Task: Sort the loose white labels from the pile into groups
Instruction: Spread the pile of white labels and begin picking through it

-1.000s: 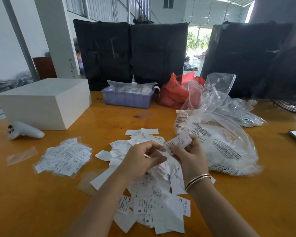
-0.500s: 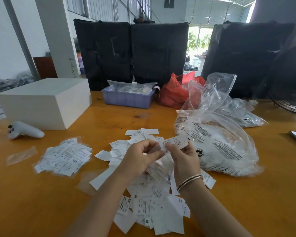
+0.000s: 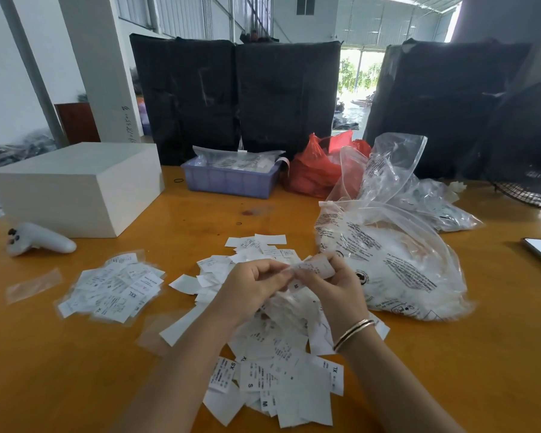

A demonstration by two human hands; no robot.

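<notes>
— Head view: what step am I on?
— Reading one label [image 3: 314, 267], pinched between both hands, left hand [image 3: 250, 289] and right hand [image 3: 338, 292], just above the pile [image 3: 275, 348] on the desk [image 3: 75, 370].
— Next?
— Probably dropping it onto the matching group [image 3: 113, 285], lying to the left.

Over the last second both hands have drawn together above the pile [image 3: 272, 335], near the middle of the bench. The right hand [image 3: 334, 285] has turned so its palm side faces the left hand [image 3: 256, 285], and it has sunk slightly toward the pile. The label [image 3: 314, 266] it pinches, which a second ago stood up flat and clear above the fingers, now lies lower and curled between the two hands, with the left fingertips [image 3: 286, 274] touching its near end.
</notes>
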